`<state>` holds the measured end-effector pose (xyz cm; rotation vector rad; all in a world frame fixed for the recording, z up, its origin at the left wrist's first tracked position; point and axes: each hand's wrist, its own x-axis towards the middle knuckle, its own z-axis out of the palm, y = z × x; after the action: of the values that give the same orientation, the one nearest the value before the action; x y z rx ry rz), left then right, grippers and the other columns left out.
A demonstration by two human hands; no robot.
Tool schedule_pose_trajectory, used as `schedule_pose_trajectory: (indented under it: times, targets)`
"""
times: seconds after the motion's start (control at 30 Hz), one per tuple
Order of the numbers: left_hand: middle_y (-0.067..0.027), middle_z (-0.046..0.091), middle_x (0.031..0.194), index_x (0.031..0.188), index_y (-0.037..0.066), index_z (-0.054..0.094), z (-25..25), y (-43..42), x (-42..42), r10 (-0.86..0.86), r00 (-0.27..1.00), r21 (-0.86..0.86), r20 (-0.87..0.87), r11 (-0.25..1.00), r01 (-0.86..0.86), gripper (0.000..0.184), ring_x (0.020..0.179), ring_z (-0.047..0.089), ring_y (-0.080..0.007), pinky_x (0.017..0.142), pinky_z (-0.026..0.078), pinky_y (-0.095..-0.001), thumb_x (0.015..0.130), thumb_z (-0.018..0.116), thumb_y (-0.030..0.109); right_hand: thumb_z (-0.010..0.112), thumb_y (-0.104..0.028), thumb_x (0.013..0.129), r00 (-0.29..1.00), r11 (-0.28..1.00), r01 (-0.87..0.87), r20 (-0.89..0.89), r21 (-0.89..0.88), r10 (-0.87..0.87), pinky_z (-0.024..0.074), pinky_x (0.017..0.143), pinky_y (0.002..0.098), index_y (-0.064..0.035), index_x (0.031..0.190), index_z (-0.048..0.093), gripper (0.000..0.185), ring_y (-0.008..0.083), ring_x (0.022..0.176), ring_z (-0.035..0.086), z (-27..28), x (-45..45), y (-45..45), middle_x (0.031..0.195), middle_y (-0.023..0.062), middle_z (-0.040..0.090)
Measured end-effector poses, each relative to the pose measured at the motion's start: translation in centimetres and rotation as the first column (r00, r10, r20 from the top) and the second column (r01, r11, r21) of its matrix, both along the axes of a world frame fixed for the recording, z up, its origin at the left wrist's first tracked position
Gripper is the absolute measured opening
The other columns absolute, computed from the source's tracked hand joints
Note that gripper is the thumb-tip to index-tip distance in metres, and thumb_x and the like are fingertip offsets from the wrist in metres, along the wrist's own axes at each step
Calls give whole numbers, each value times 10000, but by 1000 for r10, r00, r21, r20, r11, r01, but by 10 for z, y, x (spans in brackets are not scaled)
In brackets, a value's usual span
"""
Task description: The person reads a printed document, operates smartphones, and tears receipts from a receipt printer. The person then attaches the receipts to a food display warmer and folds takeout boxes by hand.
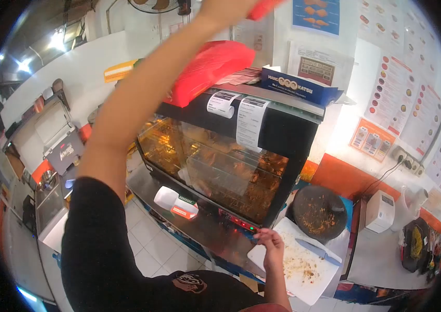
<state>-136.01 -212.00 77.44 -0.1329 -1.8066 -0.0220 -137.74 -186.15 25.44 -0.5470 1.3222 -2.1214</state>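
Observation:
My left arm stretches up across the view. My left hand [223, 9] is at the top edge, its fingers cut off, right beside a piece of red plastic [266, 7]; whether it grips this is hidden. Below it, a red plastic bag [212, 65] lies on top of a glass food warmer [311, 115] with browned food inside. My right hand [270, 242] is closed with fingers curled, over the edge of a white cutting board [311, 291], near the warmer's lit controls [238, 222]. Crumbs and a knife [319, 251] lie on the board.
A white packet [176, 202] lies on the metal counter before the warmer. Right of the warmer are a dark round chopping block [319, 210] with scraps and a white appliance [380, 210]. A blue printed box [303, 86] and hanging receipts [251, 122] are on the warmer.

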Motion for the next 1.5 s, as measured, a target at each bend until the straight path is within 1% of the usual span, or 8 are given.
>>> schedule_pose_trajectory:
  times: [0.13, 0.3, 0.5, 0.77, 0.9, 1.07, 1.2, 1.5]
  targets:
    - [-61, 666, 743, 963, 106, 683, -145, 113, 52, -93, 959, -352, 267, 917, 187, 214, 631, 640, -188, 612, 490, -379, 863, 635, 290, 573, -142, 920, 957, 877, 206, -98, -435, -274, 459, 874, 336, 3, 1211, 532, 328, 203, 1004, 590, 61, -6, 13, 1155, 157, 627]
    - [-73, 639, 787, 952, -2, 660, -347, 218, 44, -759, 617, 197, 205, 650, 734, 225, 710, 629, -227, 622, 482, -346, 800, 672, 164, 588, -306, 901, 923, 718, 308, 12, -624, -385, 441, 996, 437, -61, 1395, 387, 587, 270, 1183, 528, 57, -7, 66, 1315, 154, 513]
    - [-60, 694, 723, 797, -11, 684, -423, 226, 15, -960, -110, 967, 256, 255, 25, 205, 625, 624, -141, 606, 493, -311, 855, 719, 182, 590, -375, 892, 863, 775, 477, 54, -415, -502, 407, 1046, 445, -77, 1462, 303, 704, 298, 1251, 474, -9, -4, 134, 1364, 146, 451]
    - [-68, 651, 774, 858, -10, 638, -447, 211, 25, -937, 203, 941, 284, 313, 129, 242, 685, 586, -89, 615, 491, -304, 868, 703, 222, 541, -435, 936, 801, 836, 520, 441, -177, -405, 412, 1016, 491, -107, 1432, 353, 623, 318, 1236, 475, -142, 19, 167, 1357, 140, 459]
    - [-15, 598, 780, 942, 19, 591, -442, 173, 47, -930, 78, 932, 359, 362, 29, 238, 757, 575, -82, 678, 490, -300, 919, 660, 245, 534, -331, 963, 669, 587, 380, 225, 714, -708, 430, 890, 356, -42, 1309, 475, 454, 237, 1093, 513, -154, 16, 179, 1263, 117, 511]
    - [-60, 623, 903, 1038, 24, 558, -474, 122, 102, -940, 293, 985, 173, 157, -76, 235, 854, 580, -101, 745, 471, -276, 971, 595, 246, 572, -127, 907, 451, 345, 875, -311, 339, -837, 408, 900, 324, 28, 1147, 586, 286, 229, 994, 504, -99, 12, 145, 1081, 119, 520]
    - [-34, 584, 1040, 1154, 32, 530, -478, 114, 152, -964, 263, 965, -30, -97, -245, 279, 1011, 531, -86, 885, 438, -269, 1018, 523, 275, 568, -45, 829, 720, 893, 447, -612, 48, -327, 324, 1020, 352, 52, 1164, 618, 351, 212, 1087, 453, 6, 31, 71, 1095, 103, 479]
    - [-24, 601, 940, 1029, 29, 600, -455, 102, 196, -924, 377, 890, 56, -125, -438, 255, 900, 537, -97, 808, 420, -273, 997, 556, 278, 805, -222, 712, 754, 975, 147, -657, 167, -1, 281, 981, 377, -78, 1052, 694, 385, 242, 1099, 355, 69, 33, -14, 1071, 72, 346]
